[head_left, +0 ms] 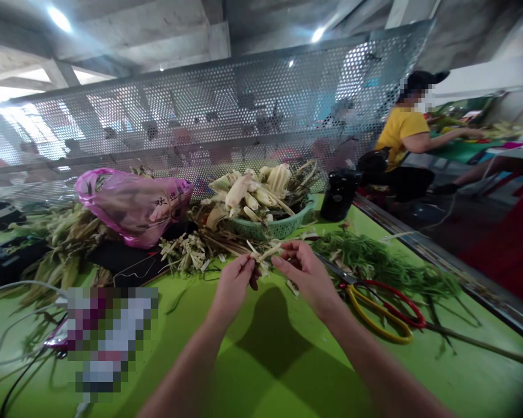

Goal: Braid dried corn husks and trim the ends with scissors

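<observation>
Over the lime-green table, my left hand (pixel 236 277) pinches one end of a small piece of pale corn husk (pixel 265 254) with thin strips sticking out. My right hand (pixel 305 271) has thumb and fingers closed on its other end. Just behind them sits a green plastic basket (pixel 265 229) heaped with pale dried corn husks (pixel 261 188). A cluster of cut pale husk pieces (pixel 187 251) lies left of my hands. To the right are scissors (pixel 379 307) with one red and one yellow handle, their blades pointing towards my right hand.
Green stringy plant strands (pixel 387 261) spread at right, beside a black cylindrical container (pixel 340 194). A pink plastic bag (pixel 133 203) and loose husks (pixel 70 238) lie left. Cables and blurred-out items are front left. Behind stands a perforated metal screen (pixel 200 128). A person in yellow (pixel 403 130) sits beyond.
</observation>
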The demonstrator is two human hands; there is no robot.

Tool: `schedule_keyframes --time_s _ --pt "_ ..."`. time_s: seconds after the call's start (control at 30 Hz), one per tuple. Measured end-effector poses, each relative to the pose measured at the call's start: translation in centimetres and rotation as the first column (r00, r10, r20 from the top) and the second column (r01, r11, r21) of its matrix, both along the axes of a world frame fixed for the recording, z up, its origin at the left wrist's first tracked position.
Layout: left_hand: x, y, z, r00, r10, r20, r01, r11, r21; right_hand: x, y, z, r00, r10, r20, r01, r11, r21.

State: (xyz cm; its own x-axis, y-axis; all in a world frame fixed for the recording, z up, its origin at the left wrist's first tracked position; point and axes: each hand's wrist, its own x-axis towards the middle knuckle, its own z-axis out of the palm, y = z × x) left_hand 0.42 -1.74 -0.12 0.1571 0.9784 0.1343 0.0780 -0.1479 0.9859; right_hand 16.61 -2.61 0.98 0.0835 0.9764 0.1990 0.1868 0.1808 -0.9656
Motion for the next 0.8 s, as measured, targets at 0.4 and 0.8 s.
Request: schedule_keyframes --time_s 0.4,0.8 --pt "0.2 -0.2 -0.2 0.996 -0.045 0.077 0.049 0.997 -0.052 -0.3 -0.2 0.4 0.979 0.161 0.126 -0.165 0.986 0.023" --pt "0.0 -0.1 0.4 0.967 0.005 0.255 0.038 0.986 -0.165 0.4 0.2 0.3 0.978 0.118 0.172 -0.123 0.992 0.019"
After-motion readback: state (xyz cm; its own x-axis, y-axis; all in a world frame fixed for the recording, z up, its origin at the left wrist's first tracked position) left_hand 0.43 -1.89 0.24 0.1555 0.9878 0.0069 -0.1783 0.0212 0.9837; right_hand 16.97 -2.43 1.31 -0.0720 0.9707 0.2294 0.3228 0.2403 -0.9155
